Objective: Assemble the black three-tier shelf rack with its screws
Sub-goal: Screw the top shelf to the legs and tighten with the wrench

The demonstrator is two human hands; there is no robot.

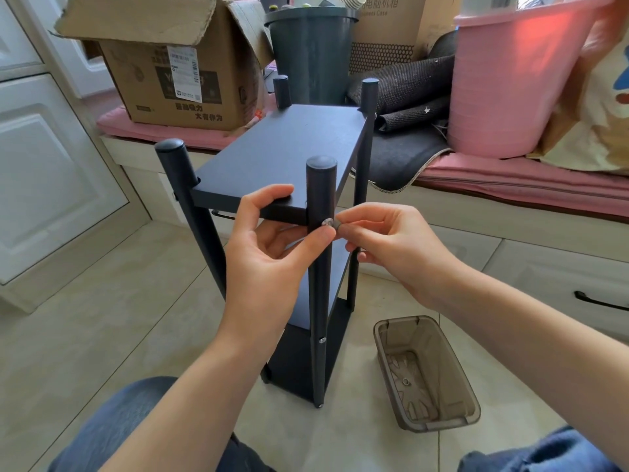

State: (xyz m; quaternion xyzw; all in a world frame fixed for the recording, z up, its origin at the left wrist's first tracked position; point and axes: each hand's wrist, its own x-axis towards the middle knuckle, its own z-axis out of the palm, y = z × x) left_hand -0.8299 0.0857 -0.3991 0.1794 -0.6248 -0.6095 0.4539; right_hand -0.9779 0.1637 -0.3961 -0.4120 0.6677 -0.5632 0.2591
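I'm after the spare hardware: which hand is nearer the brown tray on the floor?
Right. The right hand is above the brown tray, pinching a screw; the left hand holds the shelf farther left.

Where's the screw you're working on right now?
The screw sits in the near right post at top-shelf height, centre of the head view, pinched by the right hand with the left hand's fingers alongside.

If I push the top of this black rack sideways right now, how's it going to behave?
The rack is tall and narrow on smooth tile floor, so it would probably tip or slide. The left hand gripping the top shelf likely steadies it. The right hand pinches a screw, so that joint may flex.
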